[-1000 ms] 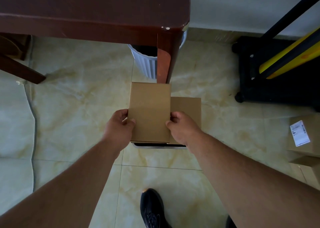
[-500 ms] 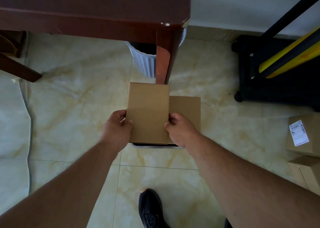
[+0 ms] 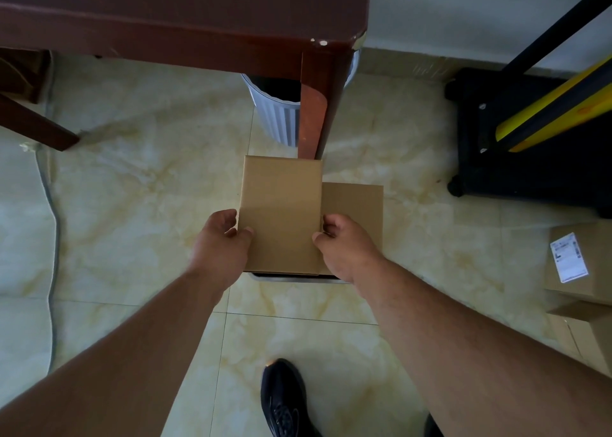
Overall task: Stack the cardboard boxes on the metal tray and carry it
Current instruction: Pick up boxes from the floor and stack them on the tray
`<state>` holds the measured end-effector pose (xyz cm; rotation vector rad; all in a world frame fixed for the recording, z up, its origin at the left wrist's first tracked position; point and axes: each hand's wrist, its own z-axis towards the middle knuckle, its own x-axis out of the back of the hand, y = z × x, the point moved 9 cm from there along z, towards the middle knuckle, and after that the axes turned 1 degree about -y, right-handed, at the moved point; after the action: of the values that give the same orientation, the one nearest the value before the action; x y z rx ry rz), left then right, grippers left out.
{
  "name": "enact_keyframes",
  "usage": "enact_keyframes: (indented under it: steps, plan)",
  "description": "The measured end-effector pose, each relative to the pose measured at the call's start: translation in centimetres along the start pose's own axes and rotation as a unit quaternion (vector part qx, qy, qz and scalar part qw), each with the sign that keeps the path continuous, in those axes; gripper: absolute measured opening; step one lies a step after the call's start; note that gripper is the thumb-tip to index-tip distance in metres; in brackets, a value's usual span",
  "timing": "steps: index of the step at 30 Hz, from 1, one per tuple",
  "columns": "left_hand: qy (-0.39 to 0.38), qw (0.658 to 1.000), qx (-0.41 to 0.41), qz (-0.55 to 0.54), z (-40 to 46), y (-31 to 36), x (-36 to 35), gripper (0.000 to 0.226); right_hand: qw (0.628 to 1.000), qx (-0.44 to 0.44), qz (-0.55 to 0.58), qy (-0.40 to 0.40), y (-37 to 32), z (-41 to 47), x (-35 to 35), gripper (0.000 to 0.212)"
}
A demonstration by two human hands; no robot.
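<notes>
A plain cardboard box [image 3: 281, 204] sits on top of the stack in the middle of the floor. My left hand [image 3: 222, 244] grips its left side and my right hand [image 3: 344, 247] grips its right side. A second, lower cardboard box [image 3: 356, 211] sticks out to the right beneath it. Only a thin strip of the metal tray [image 3: 291, 277] shows at the near edge, under the boxes and between my wrists.
A dark wooden table [image 3: 185, 15] with a leg [image 3: 318, 105] stands just beyond the boxes, a white ribbed bin [image 3: 281, 118] behind the leg. A black-and-yellow trolley [image 3: 530, 131] is at right, labelled cardboard boxes [image 3: 579, 264] lie at far right, and my shoe [image 3: 281, 400] is below.
The view has shifted slightly. Both hands stay on the sides of the top box, which has hardly moved.
</notes>
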<state>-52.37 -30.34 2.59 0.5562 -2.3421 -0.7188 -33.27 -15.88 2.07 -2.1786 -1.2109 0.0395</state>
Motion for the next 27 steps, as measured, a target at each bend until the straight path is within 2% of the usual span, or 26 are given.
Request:
enact_keyframes:
  steps: [5, 11, 17, 22, 27]
  plan:
    - [0.032, 0.999, -0.015, 0.024, -2.3, 1.6, 0.5, 0.058, 1.0, 0.002, 0.004, 0.011, 0.3, -1.0, 1.3, 0.053]
    - [0.067, 0.986, -0.111, 0.101, -7.3, 5.6, -1.9, 0.057, 0.997, 0.032, 0.055, 0.046, 1.3, -3.3, 5.2, 0.05]
    - [0.007, 0.989, -0.123, 0.079, -12.5, 7.9, -9.3, 0.052, 0.988, 0.042, 0.108, 0.106, 6.2, -5.7, 13.3, 0.048]
    - [-0.057, 0.987, -0.11, 0.099, -17.8, 8.5, -19.2, 0.053, 0.981, 0.01, 0.126, 0.144, 14.2, -8.2, 21.7, 0.052]
    - [-0.152, 0.978, -0.061, 0.128, -22.0, 6.9, -30.2, 0.052, 0.96, -0.042, 0.174, 0.217, 23.4, -10.2, 29.7, 0.042]
